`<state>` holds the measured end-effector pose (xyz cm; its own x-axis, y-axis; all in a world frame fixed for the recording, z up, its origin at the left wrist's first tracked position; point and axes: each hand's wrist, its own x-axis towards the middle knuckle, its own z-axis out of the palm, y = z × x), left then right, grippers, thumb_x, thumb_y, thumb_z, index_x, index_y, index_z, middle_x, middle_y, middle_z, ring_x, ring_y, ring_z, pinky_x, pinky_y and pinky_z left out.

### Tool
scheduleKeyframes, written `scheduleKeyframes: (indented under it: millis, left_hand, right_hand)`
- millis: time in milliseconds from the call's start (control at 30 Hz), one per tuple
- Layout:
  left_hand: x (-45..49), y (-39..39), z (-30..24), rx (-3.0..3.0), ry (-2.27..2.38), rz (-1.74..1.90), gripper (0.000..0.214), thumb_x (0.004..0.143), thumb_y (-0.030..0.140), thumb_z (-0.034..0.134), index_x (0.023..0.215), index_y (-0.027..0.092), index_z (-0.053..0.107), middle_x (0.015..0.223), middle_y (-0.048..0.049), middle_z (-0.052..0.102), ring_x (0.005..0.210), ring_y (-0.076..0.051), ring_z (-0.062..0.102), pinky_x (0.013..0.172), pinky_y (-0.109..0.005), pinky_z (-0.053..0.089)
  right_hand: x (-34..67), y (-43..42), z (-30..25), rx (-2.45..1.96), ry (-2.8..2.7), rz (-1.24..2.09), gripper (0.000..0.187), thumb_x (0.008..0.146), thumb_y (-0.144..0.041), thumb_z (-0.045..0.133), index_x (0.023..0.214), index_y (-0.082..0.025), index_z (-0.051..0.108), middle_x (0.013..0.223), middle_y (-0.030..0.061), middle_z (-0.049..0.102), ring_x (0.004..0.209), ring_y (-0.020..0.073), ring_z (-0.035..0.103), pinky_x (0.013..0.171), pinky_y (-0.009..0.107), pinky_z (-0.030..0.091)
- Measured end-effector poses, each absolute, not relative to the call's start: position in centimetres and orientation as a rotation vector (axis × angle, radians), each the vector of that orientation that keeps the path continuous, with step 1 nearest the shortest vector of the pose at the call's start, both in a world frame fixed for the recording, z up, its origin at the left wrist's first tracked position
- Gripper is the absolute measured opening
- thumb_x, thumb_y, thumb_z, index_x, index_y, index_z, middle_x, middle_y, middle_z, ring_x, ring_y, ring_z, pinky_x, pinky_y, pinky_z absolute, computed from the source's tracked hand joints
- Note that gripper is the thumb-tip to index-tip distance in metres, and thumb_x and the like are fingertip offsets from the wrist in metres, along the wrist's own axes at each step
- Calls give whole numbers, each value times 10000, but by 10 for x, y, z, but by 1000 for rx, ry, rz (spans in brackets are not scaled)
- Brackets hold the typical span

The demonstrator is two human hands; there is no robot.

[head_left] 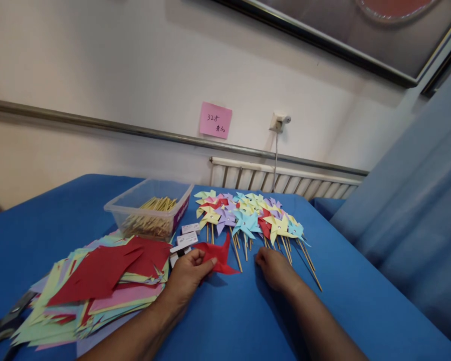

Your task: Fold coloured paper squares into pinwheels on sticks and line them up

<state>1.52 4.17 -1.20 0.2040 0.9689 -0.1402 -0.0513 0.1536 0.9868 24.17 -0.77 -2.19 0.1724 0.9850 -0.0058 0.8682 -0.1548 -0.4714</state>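
Note:
My left hand (188, 277) pinches a folded red paper piece (218, 255) against the blue tablecloth (225, 321). To its right, my right hand (275, 268) rests on the cloth with fingers curled at the near ends of the wooden sticks; I cannot tell whether it grips one. Several finished paper pinwheels (248, 215) in yellow, blue, purple and red lie in a row just beyond both hands, sticks pointing toward me.
A stack of coloured paper squares (93, 286), red on top, lies at the left. A clear plastic box of wooden sticks (150, 210) stands behind it, with small white boxes (186, 238) beside. Scissors (3, 326) lie at the far left edge. A wall and radiator (285, 178) stand behind.

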Motion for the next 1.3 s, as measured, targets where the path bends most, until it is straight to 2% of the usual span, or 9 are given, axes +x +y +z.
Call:
scheduleKeyframes:
  millis: [333, 533, 833, 933, 1067, 1300]
  left_hand:
    - [15, 44, -18, 1108, 1087, 939, 301, 518, 369, 745, 571, 190, 508, 449, 68, 532, 385, -78, 420, 391, -184, 264]
    - [15, 44, -18, 1130, 1072, 935, 287, 545, 364, 738, 601, 188, 518, 460, 67, 537, 395, -78, 426, 402, -188, 263]
    - [14, 41, -17, 1118, 1047, 920, 273, 563, 345, 735, 628, 181, 526, 501, 63, 561, 448, -87, 463, 446, -193, 296]
    - [14, 41, -15, 1121, 1058, 920, 277, 555, 348, 736, 614, 181, 523, 479, 68, 541, 429, -86, 448, 436, -195, 284]
    - [14, 41, -14, 1134, 1068, 918, 278, 559, 354, 731, 618, 182, 521, 468, 73, 531, 421, -83, 441, 427, -192, 278]
    - [13, 47, -28, 1152, 1062, 899, 312, 564, 381, 740, 644, 183, 512, 485, 62, 556, 424, -83, 446, 416, -186, 266]
  right_hand:
    - [245, -5, -23, -2062, -1763, 465, 139, 802, -129, 497, 759, -178, 620, 822, 59, 668, 795, 182, 579, 656, 240, 330]
    - [239, -11, -21, -1919, -1869, 625, 129, 792, -145, 525, 762, -198, 639, 735, -6, 666, 696, 136, 575, 598, 202, 341]
    - [241, -11, -22, -1958, -1804, 589, 105, 779, -142, 509, 743, -169, 604, 710, 18, 635, 662, 141, 542, 581, 221, 323]
    - [240, -17, -18, -1913, -1837, 697, 36, 751, -199, 590, 753, -175, 617, 686, 1, 637, 622, 128, 548, 540, 203, 323]
    - [234, -23, -13, -1888, -1894, 808, 137, 681, -234, 688, 796, -184, 632, 699, -13, 642, 604, 118, 549, 519, 193, 323]
    - [226, -24, -7, -1905, -1960, 717, 66, 730, -156, 589, 754, -176, 647, 698, 2, 637, 641, 127, 539, 560, 212, 313]
